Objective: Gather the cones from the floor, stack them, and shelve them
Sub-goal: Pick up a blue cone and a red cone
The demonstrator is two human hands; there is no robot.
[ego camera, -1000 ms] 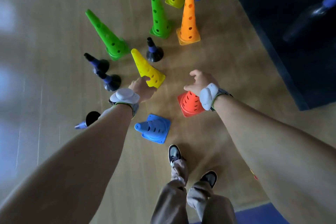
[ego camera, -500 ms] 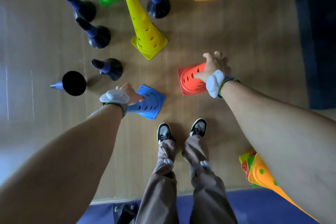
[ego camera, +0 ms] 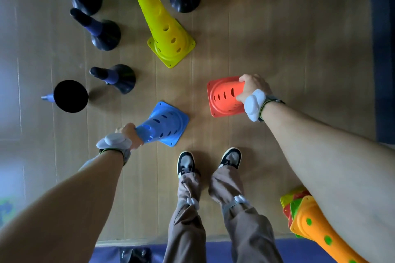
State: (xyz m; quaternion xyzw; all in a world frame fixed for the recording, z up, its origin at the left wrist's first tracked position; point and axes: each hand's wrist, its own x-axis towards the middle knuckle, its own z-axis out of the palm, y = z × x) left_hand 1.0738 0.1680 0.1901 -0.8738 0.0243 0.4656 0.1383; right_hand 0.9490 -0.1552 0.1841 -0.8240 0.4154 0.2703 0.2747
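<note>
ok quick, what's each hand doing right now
Left hand: closed, holding the blue cone near its narrow end.
Right hand: closed, holding the red cone near its narrow end.

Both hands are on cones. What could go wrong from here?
The left hand grips the blue cone near its narrow tip, so it may slip or swing. The right hand, gripping the red cone, could knock the upright yellow cone. The right arm might bump the cone stack beneath it.

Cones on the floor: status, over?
Left hand grips blue perforated plastic cone. Right hand grips red perforated plastic cone. Tall yellow plastic cone stands beyond, untouched.
</note>
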